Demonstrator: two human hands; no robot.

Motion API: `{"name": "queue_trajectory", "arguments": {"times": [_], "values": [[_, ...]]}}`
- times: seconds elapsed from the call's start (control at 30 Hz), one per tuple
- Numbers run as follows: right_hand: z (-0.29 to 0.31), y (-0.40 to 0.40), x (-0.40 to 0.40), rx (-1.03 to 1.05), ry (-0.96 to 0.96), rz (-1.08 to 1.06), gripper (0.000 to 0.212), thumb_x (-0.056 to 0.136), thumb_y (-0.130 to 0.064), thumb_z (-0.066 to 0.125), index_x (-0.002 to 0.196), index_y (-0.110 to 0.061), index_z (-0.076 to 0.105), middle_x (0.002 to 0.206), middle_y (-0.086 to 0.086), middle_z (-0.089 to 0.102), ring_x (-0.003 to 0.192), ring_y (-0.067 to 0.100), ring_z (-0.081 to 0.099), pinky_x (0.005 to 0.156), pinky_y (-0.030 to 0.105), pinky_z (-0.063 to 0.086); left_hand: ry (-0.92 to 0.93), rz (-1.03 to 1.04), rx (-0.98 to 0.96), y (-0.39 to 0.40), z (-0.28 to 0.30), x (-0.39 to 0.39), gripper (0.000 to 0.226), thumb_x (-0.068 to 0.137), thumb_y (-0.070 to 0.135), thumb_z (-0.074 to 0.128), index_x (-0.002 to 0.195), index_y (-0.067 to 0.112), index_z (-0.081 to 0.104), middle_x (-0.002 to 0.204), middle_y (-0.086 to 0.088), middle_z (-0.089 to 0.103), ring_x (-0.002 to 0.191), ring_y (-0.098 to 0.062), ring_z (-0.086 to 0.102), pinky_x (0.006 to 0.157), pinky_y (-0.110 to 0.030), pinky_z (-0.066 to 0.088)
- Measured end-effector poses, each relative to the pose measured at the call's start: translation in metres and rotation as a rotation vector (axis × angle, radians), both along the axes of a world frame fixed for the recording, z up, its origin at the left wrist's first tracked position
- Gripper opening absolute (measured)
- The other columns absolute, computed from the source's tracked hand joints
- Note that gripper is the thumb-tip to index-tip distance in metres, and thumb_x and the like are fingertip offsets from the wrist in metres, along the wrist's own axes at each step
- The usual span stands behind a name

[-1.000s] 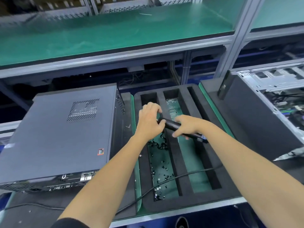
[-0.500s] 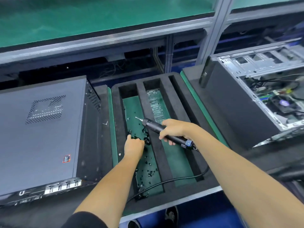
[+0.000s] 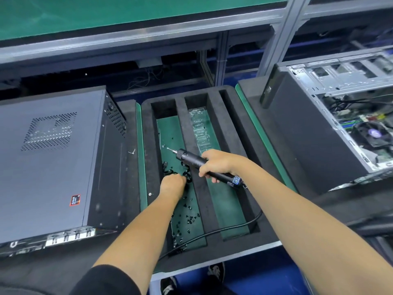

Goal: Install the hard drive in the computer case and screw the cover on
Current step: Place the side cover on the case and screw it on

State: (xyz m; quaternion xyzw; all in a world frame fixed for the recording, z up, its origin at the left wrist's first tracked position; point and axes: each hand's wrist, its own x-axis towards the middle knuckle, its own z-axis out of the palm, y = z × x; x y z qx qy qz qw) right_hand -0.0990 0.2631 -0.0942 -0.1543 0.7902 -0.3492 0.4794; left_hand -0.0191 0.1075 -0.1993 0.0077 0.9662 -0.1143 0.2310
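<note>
A black foam tray [image 3: 212, 211] lies between two computer cases. Its left slot holds several small black screws [image 3: 188, 219] on a green mat. My left hand [image 3: 172, 185] reaches down into that slot among the screws and some black clips; its fingertips are hidden. My right hand [image 3: 217, 163] grips a black electric screwdriver [image 3: 192, 159] above the tray, bit pointing up-left. The closed grey computer case [image 3: 49, 158] lies on its side at the left. An open computer case [image 3: 344, 128] stands at the right, showing its drive bays and board.
The screwdriver's black cable [image 3: 212, 233] runs across the tray's near end. A clear plastic blister strip [image 3: 201, 128] lies in the middle slot. A metal frame post [image 3: 274, 41] and a green shelf [image 3: 106, 13] rise behind. My shoes show below the bench edge.
My left hand let go of the screwdriver's tip and dropped into the left slot among the screws. My right hand kept holding the screwdriver. The view swung right, showing the open case.
</note>
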Motion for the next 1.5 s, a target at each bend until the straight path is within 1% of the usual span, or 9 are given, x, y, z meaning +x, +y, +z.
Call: {"name": "queue_trajectory", "arguments": {"times": [0.47,0.7,0.8,0.87,0.97,1.1,1.3,1.4,1.5], "values": [[-0.002,0.005,0.005,0.009,0.03,-0.016,0.02,0.086,-0.005,0.064,0.092,-0.009,0.045,0.072,0.012,0.059,0.047,0.02,0.054,0.042,0.024,0.046,-0.039,-0.035,0.025,-0.001,0.001,0.007,0.034,0.087,-0.007,0.043,0.117,0.005,0.055,0.117,-0.012,0.059,0.106,-0.032,0.06,0.08,-0.04,0.049],[0.0,0.008,0.008,0.009,0.035,-0.019,0.019,0.086,-0.006,0.064,0.093,-0.008,0.046,0.073,0.012,0.059,0.048,0.02,0.055,0.044,0.025,0.047,-0.068,-0.059,0.067,-0.001,0.002,0.009,0.024,0.087,0.001,0.048,0.109,0.006,0.057,0.109,-0.011,0.061,0.097,-0.031,0.062,0.069,-0.037,0.045],[0.001,0.009,0.01,0.005,0.04,-0.019,0.019,0.086,-0.006,0.064,0.092,-0.009,0.046,0.073,0.011,0.059,0.047,0.019,0.055,0.043,0.025,0.047,-0.059,0.015,0.144,-0.001,0.007,0.007,0.019,0.088,0.013,0.05,0.103,0.007,0.058,0.105,-0.01,0.061,0.09,-0.03,0.061,0.066,-0.035,0.044],[0.002,0.01,0.01,0.003,0.043,-0.022,0.018,0.086,-0.006,0.064,0.092,-0.009,0.046,0.073,0.011,0.059,0.048,0.019,0.054,0.043,0.025,0.047,-0.013,0.098,0.242,-0.001,0.01,0.005,0.013,0.088,0.019,0.049,0.085,0.007,0.055,0.096,-0.011,0.062,0.078,-0.028,0.058,0.061,-0.032,0.043],[0.004,0.012,0.011,0.0,0.041,-0.027,0.017,0.087,-0.006,0.063,0.093,-0.009,0.047,0.074,0.012,0.059,0.049,0.019,0.054,0.044,0.026,0.047,0.048,0.276,0.403,-0.003,0.013,0.0,0.025,0.081,0.017,0.055,0.062,0.01,0.04,0.07,-0.008,0.052,0.059,-0.022,0.046,0.05,-0.027,0.036],[0.006,0.015,0.013,-0.007,0.045,-0.033,0.016,0.088,-0.007,0.063,0.093,-0.01,0.048,0.074,0.011,0.059,0.051,0.02,0.055,0.045,0.026,0.048,0.107,0.413,0.571,-0.007,0.021,-0.005,0.032,0.067,0.009,0.064,0.053,0.01,0.035,0.051,-0.004,0.036,0.046,-0.019,0.03,0.041,-0.023,0.026],[0.004,0.015,0.014,-0.002,0.042,-0.036,0.019,0.088,-0.006,0.062,0.098,-0.005,0.047,0.07,0.011,0.059,0.048,0.019,0.054,0.043,0.026,0.047,0.116,0.414,0.669,-0.011,0.024,-0.004,0.027,0.066,-0.004,0.058,0.054,0.014,0.042,0.054,-0.002,0.046,0.054,-0.018,0.042,0.044,-0.022,0.03],[0.002,0.016,0.014,-0.002,0.032,-0.034,0.019,0.087,-0.006,0.063,0.098,-0.005,0.047,0.071,0.011,0.059,0.049,0.02,0.055,0.043,0.026,0.047,0.186,0.49,0.762,-0.012,0.026,-0.006,0.03,0.067,-0.007,0.056,0.053,0.013,0.039,0.056,-0.003,0.044,0.055,-0.015,0.038,0.046,-0.022,0.029],[0.001,0.017,0.013,-0.005,0.024,-0.04,0.02,0.088,-0.006,0.063,0.102,-0.005,0.048,0.072,0.011,0.06,0.05,0.02,0.055,0.043,0.026,0.047,0.22,0.606,0.875,-0.015,0.028,-0.007,0.032,0.074,-0.007,0.064,0.057,0.01,0.044,0.062,-0.004,0.051,0.054,-0.008,0.046,0.048,-0.019,0.038]]}}
